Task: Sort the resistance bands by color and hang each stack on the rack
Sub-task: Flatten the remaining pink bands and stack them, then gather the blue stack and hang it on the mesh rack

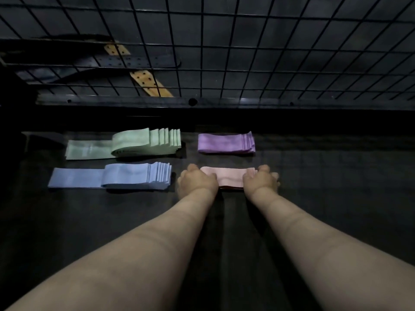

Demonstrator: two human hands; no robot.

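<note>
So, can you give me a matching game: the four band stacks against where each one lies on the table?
Stacks: 1 green stack; 2 blue stack; 3 purple stack; 4 pink stack.
Places: A near right, held by left hand and right hand; B far left; C near left; D far right.
Pairs: 1-B, 2-C, 3-D, 4-A.

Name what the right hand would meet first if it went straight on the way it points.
The right hand, gripping the pink stack, would probably reach the purple stack first.
</note>
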